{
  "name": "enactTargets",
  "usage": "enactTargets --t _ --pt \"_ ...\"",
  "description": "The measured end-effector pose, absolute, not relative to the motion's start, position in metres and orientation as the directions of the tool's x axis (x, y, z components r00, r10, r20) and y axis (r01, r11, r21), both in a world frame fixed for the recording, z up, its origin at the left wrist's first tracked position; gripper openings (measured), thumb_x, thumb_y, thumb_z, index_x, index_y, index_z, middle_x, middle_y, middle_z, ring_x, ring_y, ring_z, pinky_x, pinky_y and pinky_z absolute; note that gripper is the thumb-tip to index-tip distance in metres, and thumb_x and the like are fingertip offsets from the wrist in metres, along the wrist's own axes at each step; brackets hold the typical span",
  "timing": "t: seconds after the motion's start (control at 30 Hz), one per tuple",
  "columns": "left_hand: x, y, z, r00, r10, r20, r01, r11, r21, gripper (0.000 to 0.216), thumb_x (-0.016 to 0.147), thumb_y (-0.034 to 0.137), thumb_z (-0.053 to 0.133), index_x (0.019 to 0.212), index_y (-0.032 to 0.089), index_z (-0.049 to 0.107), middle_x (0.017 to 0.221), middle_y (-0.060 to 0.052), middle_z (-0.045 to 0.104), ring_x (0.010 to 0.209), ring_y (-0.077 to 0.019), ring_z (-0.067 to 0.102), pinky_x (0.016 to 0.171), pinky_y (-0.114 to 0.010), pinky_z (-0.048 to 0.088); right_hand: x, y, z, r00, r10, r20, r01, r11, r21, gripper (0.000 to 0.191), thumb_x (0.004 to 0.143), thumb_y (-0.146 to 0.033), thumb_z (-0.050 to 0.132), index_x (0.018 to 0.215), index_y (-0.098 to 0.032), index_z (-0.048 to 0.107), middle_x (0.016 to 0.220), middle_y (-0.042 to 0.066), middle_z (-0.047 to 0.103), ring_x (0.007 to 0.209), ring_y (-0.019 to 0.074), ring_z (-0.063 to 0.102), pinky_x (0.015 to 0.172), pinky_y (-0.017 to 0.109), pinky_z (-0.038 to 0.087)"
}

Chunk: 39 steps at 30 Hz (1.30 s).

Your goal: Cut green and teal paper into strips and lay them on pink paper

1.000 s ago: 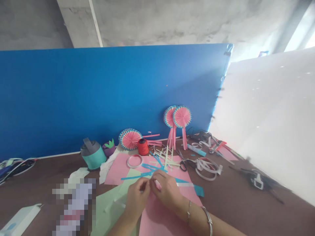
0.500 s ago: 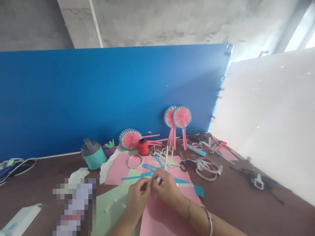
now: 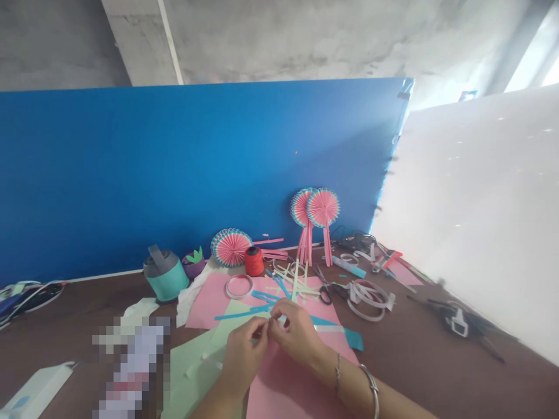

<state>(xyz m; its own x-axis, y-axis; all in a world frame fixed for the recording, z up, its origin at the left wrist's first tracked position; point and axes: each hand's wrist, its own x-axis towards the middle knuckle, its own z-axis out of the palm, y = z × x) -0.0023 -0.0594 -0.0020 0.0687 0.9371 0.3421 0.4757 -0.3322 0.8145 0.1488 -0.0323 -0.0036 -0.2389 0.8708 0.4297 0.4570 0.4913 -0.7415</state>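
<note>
My left hand (image 3: 245, 348) and my right hand (image 3: 296, 331) meet at the fingertips, both closed in a pinch. Whatever is between the fingers is too small to make out. Beneath my right hand lies a pink paper sheet (image 3: 288, 390), and a light green sheet (image 3: 196, 355) is under my left. Several blue paper strips (image 3: 242, 315) and pale green strips (image 3: 296, 279) lie just beyond my fingers. A blue paper piece (image 3: 353, 338) with a white band beside it sticks out to the right of my right hand.
Behind the hands are a roll of tape (image 3: 239, 286), a red container (image 3: 254, 262), scissors (image 3: 325, 294) and a pink pleated fan (image 3: 232, 247). Two more fans (image 3: 324, 207) lean on the blue partition (image 3: 174, 163). A teal pot (image 3: 168, 282) stands left; tape loops (image 3: 371, 301) lie right.
Both hands stay pinched together in nearly the same place, with only slight finger movement. The things on the table look unchanged.
</note>
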Motion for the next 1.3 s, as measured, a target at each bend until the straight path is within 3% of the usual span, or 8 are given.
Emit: enactTargets --t 0.2,0.33,0.47,0.73,1.03,1.13,1.2,1.3 --pt "-0.004 -0.059 -0.004 0.079 0.937 0.342 0.483 -0.336 0.809 0.022 0.086 0.031 0.052 0.081 0.025 0.073 0.075 -0.002 0.076 0.067 -0.0173 0.069 0.068 -0.024 0.052 0.150 -0.029 -0.005 -0.268 0.843 0.466 0.433 0.538 -0.724 0.013 0.071 -0.007 0.055 0.070 -0.019 0.059 0.079 0.003 0.065 0.073 0.0153 0.060 0.059 0.022 0.045" --pt "-0.005 -0.058 -0.005 0.040 0.936 0.349 0.456 -0.328 0.827 0.021 0.085 0.031 0.054 0.080 0.024 0.072 0.073 -0.002 0.075 0.065 -0.0172 0.069 0.066 -0.024 0.052 0.152 -0.027 -0.004 -0.307 0.839 0.449 0.375 0.540 -0.753 0.012 0.079 -0.011 0.054 0.073 -0.019 0.061 0.080 0.004 0.064 0.073 0.0154 0.061 0.057 0.021 0.046" --pt "-0.006 -0.059 -0.003 0.054 0.938 0.344 0.440 -0.331 0.835 0.019 0.086 0.029 0.053 0.084 0.023 0.071 0.077 -0.002 0.076 0.068 -0.0171 0.071 0.067 -0.024 0.053 0.153 -0.029 -0.001 -0.337 0.799 0.498 0.386 0.600 -0.701 0.013 0.083 -0.013 0.053 0.075 -0.019 0.060 0.080 0.004 0.064 0.073 0.0158 0.060 0.061 0.024 0.047" --pt "-0.004 -0.059 -0.003 0.046 0.929 0.368 0.538 -0.333 0.774 0.021 0.084 0.028 0.050 0.075 0.023 0.068 0.069 -0.001 0.072 0.063 -0.0155 0.067 0.064 -0.023 0.050 0.149 -0.032 -0.005 -0.337 0.799 0.498 0.381 0.599 -0.704 0.011 0.080 -0.012 0.053 0.074 -0.020 0.059 0.080 0.004 0.064 0.076 0.0166 0.059 0.066 0.026 0.046" --pt "-0.016 -0.045 -0.006 -0.192 0.963 0.187 0.320 -0.119 0.940 0.027 0.074 0.043 0.056 0.068 0.019 0.065 0.055 0.003 0.052 0.053 -0.0130 0.047 0.052 -0.023 0.038 0.158 -0.015 0.006 -0.144 0.941 0.308 0.166 0.329 -0.929 0.006 0.063 -0.014 0.053 0.060 -0.019 0.057 0.081 0.004 0.065 0.077 0.0167 0.059 0.061 0.024 0.040" --pt "-0.029 -0.038 -0.008 -0.321 0.944 0.081 0.224 -0.007 0.975 0.031 0.071 0.050 0.059 0.069 0.019 0.064 0.052 0.005 0.046 0.050 -0.0124 0.042 0.049 -0.024 0.033 0.184 0.002 0.017 0.009 0.976 0.219 -0.041 0.219 -0.975 0.010 0.063 -0.021 0.058 0.053 -0.018 0.056 0.076 0.003 0.065 0.067 0.0138 0.054 0.057 0.023 0.039" --pt "-0.037 -0.033 -0.009 -0.363 0.930 0.052 0.209 0.027 0.978 0.038 0.071 0.056 0.058 0.070 0.019 0.064 0.052 0.005 0.046 0.050 -0.0135 0.043 0.049 -0.025 0.032 0.208 0.016 0.023 0.162 0.981 0.104 -0.218 0.138 -0.966 0.005 0.060 -0.023 0.062 0.060 -0.017 0.062 0.064 0.000 0.060 0.054 0.0101 0.045 0.048 0.022 0.034" --pt "-0.046 -0.029 -0.009 -0.430 0.902 0.029 0.177 0.052 0.983 0.051 0.067 0.068 0.058 0.073 0.019 0.065 0.060 0.002 0.056 0.057 -0.0170 0.051 0.053 -0.027 0.037 0.250 0.037 0.027 0.382 0.923 0.055 -0.383 0.213 -0.899 0.012 0.060 -0.028 0.063 0.066 -0.019 0.059 0.058 -0.004 0.055 0.049 0.0088 0.044 0.043 0.020 0.033"
